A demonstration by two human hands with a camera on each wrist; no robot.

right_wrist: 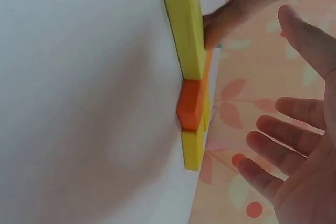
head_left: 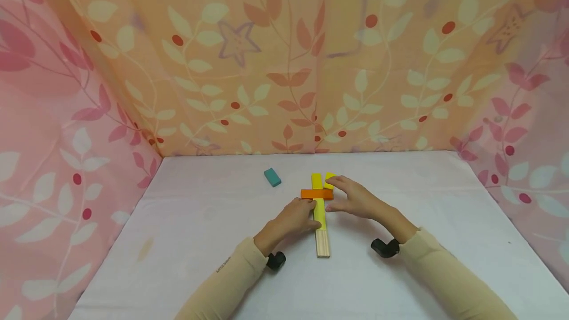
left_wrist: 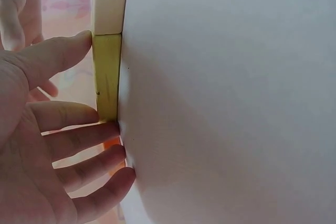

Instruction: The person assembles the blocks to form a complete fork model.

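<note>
A line of blocks lies on the white cloth: a plain wooden block (head_left: 322, 244) nearest, a yellow block (head_left: 320, 215) beyond it, an orange block (head_left: 316, 194) set crosswise, and another yellow block (head_left: 316, 180) past that. Beside the far yellow block is a small yellow block (head_left: 329, 177), partly covered by fingers. My left hand (head_left: 294, 219) rests at the left side of the near yellow block, thumb and fingers spread and touching its edge. To the right of the line, my right hand (head_left: 359, 199) is held with fingers apart, gripping nothing.
A teal block (head_left: 272, 177) lies alone at the back left of the white-covered table (head_left: 200, 211). Patterned cloth walls (head_left: 284, 127) stand behind and on both sides. Each wrist carries a black camera mount (head_left: 385, 248).
</note>
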